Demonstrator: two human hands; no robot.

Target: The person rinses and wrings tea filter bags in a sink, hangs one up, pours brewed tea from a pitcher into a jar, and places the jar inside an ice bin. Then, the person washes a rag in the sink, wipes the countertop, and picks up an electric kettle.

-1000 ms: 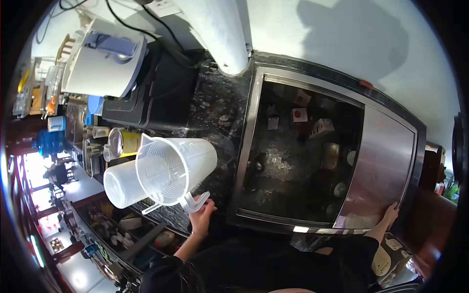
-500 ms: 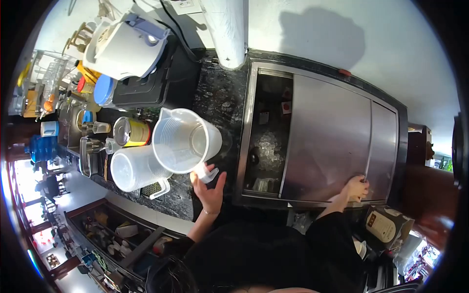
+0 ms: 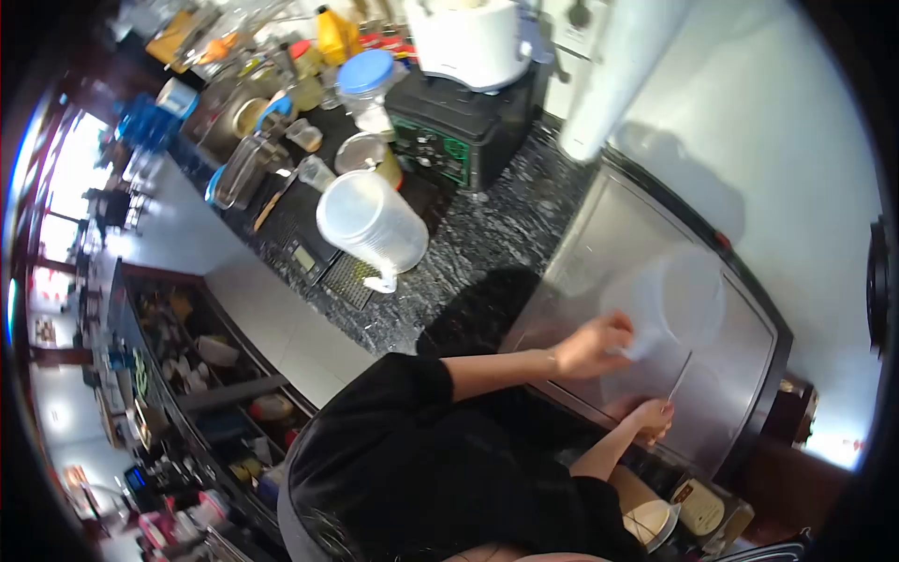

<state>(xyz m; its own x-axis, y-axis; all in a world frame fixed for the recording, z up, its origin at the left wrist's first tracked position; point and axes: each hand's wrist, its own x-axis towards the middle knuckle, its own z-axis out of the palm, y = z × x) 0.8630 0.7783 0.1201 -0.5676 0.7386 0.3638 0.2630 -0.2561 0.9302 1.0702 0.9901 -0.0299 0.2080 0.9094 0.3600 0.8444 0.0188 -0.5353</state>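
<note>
My left hand (image 3: 595, 347) is closed around the handle of a clear plastic measuring jug (image 3: 688, 300). Motion blurs the jug, which is above the steel top of a chest cooler. At the cooler's front side, my right hand (image 3: 651, 420) has its fingers curled at the edge of the sliding steel lid (image 3: 599, 281), beside the seam between the panels. A second translucent jug (image 3: 375, 225) stands on the black counter to the left, its handle toward the front.
Behind the second jug are a tin (image 3: 368, 155), a blue-lidded tub (image 3: 365, 75) and a white appliance (image 3: 468, 42) on a black box (image 3: 468, 117). A scale (image 3: 304, 258) and drip mat (image 3: 351, 281) lie near the counter's front. A carton (image 3: 700, 509) is at lower right.
My left hand has taken the jug by its handle and carried it right, over the cooler. The lid has slid left over the opening that showed ice. The view has turned.
</note>
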